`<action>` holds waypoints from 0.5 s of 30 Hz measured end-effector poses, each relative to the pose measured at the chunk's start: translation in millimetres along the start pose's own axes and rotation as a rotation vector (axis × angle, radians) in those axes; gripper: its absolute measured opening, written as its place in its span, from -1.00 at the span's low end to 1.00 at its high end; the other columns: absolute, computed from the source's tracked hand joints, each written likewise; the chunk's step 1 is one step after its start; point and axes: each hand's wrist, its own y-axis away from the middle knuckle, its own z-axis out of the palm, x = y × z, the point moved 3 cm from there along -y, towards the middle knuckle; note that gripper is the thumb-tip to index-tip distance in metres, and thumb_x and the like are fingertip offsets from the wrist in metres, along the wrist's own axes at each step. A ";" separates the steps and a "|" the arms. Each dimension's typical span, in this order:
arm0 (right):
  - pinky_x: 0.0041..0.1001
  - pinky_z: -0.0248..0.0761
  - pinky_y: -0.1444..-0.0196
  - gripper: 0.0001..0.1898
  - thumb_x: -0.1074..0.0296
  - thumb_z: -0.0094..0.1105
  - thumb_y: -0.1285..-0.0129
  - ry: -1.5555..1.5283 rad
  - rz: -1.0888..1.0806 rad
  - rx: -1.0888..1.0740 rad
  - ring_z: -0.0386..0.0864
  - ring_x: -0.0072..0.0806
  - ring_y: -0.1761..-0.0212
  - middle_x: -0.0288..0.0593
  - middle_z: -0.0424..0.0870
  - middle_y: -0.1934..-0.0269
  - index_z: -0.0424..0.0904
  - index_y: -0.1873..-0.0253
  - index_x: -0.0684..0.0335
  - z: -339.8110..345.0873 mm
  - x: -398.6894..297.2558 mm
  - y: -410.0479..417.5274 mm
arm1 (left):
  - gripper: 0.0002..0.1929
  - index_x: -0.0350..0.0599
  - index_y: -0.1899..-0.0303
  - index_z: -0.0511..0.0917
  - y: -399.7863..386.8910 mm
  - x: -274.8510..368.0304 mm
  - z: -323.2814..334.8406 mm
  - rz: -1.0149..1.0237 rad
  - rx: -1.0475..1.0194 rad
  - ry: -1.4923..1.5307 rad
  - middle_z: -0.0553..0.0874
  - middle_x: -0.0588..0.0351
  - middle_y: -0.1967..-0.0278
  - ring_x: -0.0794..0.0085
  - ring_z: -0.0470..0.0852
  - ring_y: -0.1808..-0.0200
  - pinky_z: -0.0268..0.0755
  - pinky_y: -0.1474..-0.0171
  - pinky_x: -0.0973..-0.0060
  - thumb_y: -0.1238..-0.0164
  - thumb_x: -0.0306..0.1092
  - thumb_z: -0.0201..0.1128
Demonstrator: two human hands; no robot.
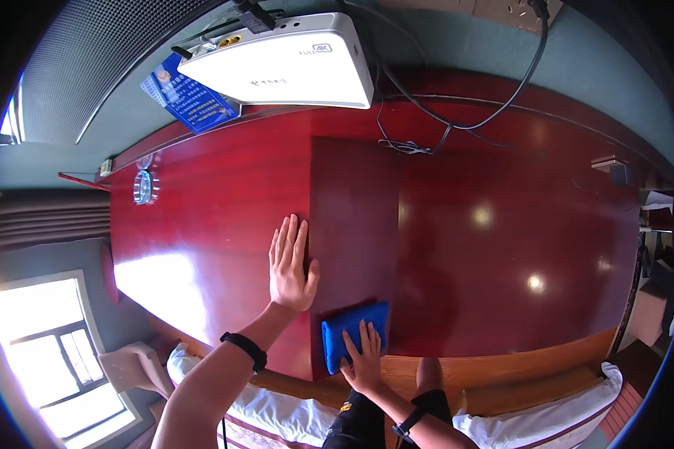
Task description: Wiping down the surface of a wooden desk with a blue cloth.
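My left hand (292, 266) lies palm down on the glossy red wooden desk top (230, 207), its fingers nearly together and pointing away from me, with nothing in it. To its lower right, a folded blue cloth (355, 331) rests at the near edge of a darker, flat wooden section (353, 224). My right hand (365, 359) is laid on the cloth's near right part with spread fingers; it presses on the cloth rather than gripping it. Both wrists wear dark bands.
A white set-top box (283, 67) and a blue printed card (194, 95) are at the far side. Thin cables (407, 147) trail onto the desk. A glass ashtray (143, 187) stands at the left, a small dark item (612, 164) at the far right. Beds with white linen (286, 412) lie nearest.
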 end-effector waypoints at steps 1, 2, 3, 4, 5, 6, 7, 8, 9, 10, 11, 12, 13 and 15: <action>0.27 -0.21 -0.64 -0.26 0.16 0.14 -0.30 0.007 0.003 -0.008 -0.09 0.37 -0.69 0.36 -0.01 -0.66 0.33 -0.60 0.11 -1.4 0.5 -6.0 | -0.26 -0.28 -0.59 0.22 1.0 -1.3 -1.9 -0.002 0.002 -0.001 0.21 -0.28 -0.62 -0.13 0.11 -0.67 -0.13 -0.68 -0.06 -0.42 -0.20 0.07; 0.26 -0.21 -0.64 -0.24 0.12 0.15 -0.32 0.014 0.005 -0.015 -0.08 0.36 -0.70 0.34 -0.02 -0.67 0.29 -0.63 0.05 -2.5 1.6 -13.6 | -0.26 -0.27 -0.59 0.22 2.2 -2.3 -4.5 -0.004 0.004 -0.006 0.21 -0.28 -0.62 -0.12 0.11 -0.67 -0.13 -0.68 -0.06 -0.43 -0.19 0.07; 0.26 -0.21 -0.64 -0.24 0.12 0.15 -0.32 0.011 -0.002 -0.015 -0.08 0.36 -0.70 0.34 -0.02 -0.67 0.29 -0.63 0.05 -7.4 0.1 -29.6 | -0.26 -0.27 -0.59 0.21 3.3 -3.4 -7.6 -0.006 0.009 -0.015 0.21 -0.27 -0.62 -0.12 0.11 -0.67 -0.13 -0.68 -0.06 -0.44 -0.19 0.07; 0.24 -0.20 -0.65 -0.24 0.15 0.15 -0.31 0.034 0.000 0.018 -0.07 0.33 -0.70 0.31 -0.02 -0.68 0.28 -0.63 0.04 -16.2 1.0 -54.5 | -0.26 -0.27 -0.59 0.21 3.4 -3.7 -6.7 -0.006 0.015 -0.017 0.21 -0.27 -0.62 -0.12 0.11 -0.67 -0.13 -0.68 -0.06 -0.44 -0.19 0.07; 0.23 -0.20 -0.65 -0.24 0.18 0.15 -0.31 0.054 -0.001 0.052 -0.07 0.30 -0.71 0.28 -0.02 -0.68 0.28 -0.63 0.03 -26.2 3.0 -83.4 | -0.27 -0.27 -0.60 0.21 2.5 -2.5 -4.7 -0.009 0.009 -0.009 0.21 -0.27 -0.62 -0.11 0.11 -0.67 -0.14 -0.68 -0.06 -0.45 -0.17 0.06; 0.21 -0.18 -0.65 -0.24 0.21 0.14 -0.30 0.066 -0.015 0.102 -0.06 0.28 -0.71 0.27 -0.02 -0.69 0.28 -0.64 0.03 -38.2 7.2 -115.1 | -0.27 -0.27 -0.60 0.21 2.7 -0.9 -2.9 -0.013 0.002 0.000 0.21 -0.27 -0.62 -0.11 0.11 -0.67 -0.14 -0.68 -0.06 -0.46 -0.16 0.06; 0.19 -0.17 -0.65 -0.24 0.25 0.13 -0.30 0.074 -0.027 0.153 -0.05 0.25 -0.71 0.25 -0.02 -0.69 0.27 -0.64 0.04 -50.5 11.0 -148.4 | -0.27 -0.27 -0.60 0.21 4.1 -0.6 -3.9 -0.011 0.007 -0.009 0.21 -0.27 -0.62 -0.11 0.11 -0.67 -0.14 -0.68 -0.06 -0.46 -0.16 0.06; 0.17 -0.14 -0.65 -0.25 0.26 0.13 -0.32 0.059 -0.026 0.197 -0.04 0.25 -0.71 0.26 -0.02 -0.69 0.26 -0.64 0.05 -65.8 17.5 -180.5 | -0.27 -0.27 -0.60 0.20 4.0 -0.1 -1.8 -0.010 0.006 -0.001 0.21 -0.27 -0.62 -0.11 0.11 -0.67 -0.14 -0.68 -0.06 -0.46 -0.16 0.05; 0.14 -0.12 -0.65 -0.26 0.28 0.12 -0.33 0.037 -0.028 0.241 -0.03 0.25 -0.71 0.27 -0.02 -0.69 0.26 -0.64 0.06 -80.4 23.7 -210.3 | -0.27 -0.26 -0.60 0.20 3.6 0.2 -1.7 -0.009 0.006 -0.001 0.21 -0.27 -0.62 -0.11 0.11 -0.67 -0.14 -0.68 -0.06 -0.47 -0.15 0.04; 0.12 -0.11 -0.66 -0.27 0.28 0.11 -0.36 0.039 -0.001 0.275 -0.02 0.25 -0.70 0.27 -0.01 -0.68 0.24 -0.65 0.07 -94.8 37.9 -237.6 | -0.27 -0.26 -0.60 0.20 1.9 3.3 -0.8 -0.004 0.010 0.006 0.21 -0.26 -0.62 -0.12 0.11 -0.67 -0.14 -0.68 -0.06 -0.46 -0.16 0.04; 0.10 -0.10 -0.66 -0.28 0.27 0.11 -0.39 0.050 0.030 0.313 -0.01 0.24 -0.70 0.28 0.00 -0.68 0.23 -0.65 0.08 -109.2 53.2 -254.3 | -0.27 -0.26 -0.60 0.20 -1.6 8.6 3.9 0.009 0.013 0.018 0.21 -0.26 -0.62 -0.12 0.11 -0.67 -0.14 -0.68 -0.06 -0.46 -0.16 0.04; 0.10 -0.10 -0.66 -0.28 0.27 0.11 -0.39 0.048 0.033 0.318 -0.01 0.24 -0.70 0.28 0.00 -0.68 0.23 -0.65 0.08 -112.9 54.5 -259.2 | -0.27 -0.26 -0.60 0.21 -1.5 9.3 3.1 0.007 0.012 0.018 0.21 -0.26 -0.62 -0.12 0.11 -0.67 -0.14 -0.68 -0.06 -0.45 -0.18 0.05; 0.08 -0.10 -0.66 -0.29 0.25 0.11 -0.42 0.088 0.018 0.287 -0.01 0.23 -0.70 0.27 0.01 -0.67 0.23 -0.65 0.08 -116.0 55.3 -261.8 | -0.27 -0.26 -0.60 0.21 -1.5 10.7 3.2 0.006 0.013 0.022 0.21 -0.26 -0.62 -0.13 0.11 -0.67 -0.14 -0.68 -0.06 -0.43 -0.20 0.06; 0.07 -0.09 -0.67 -0.30 0.24 0.11 -0.44 0.134 0.006 0.259 -0.01 0.21 -0.70 0.27 0.02 -0.67 0.22 -0.65 0.08 -119.6 56.9 -253.5 | -0.29 -0.23 -0.60 0.22 0.6 7.2 2.1 -0.003 0.012 0.021 0.21 -0.23 -0.63 -0.11 0.11 -0.67 -0.13 -0.68 -0.05 -0.48 -0.16 0.05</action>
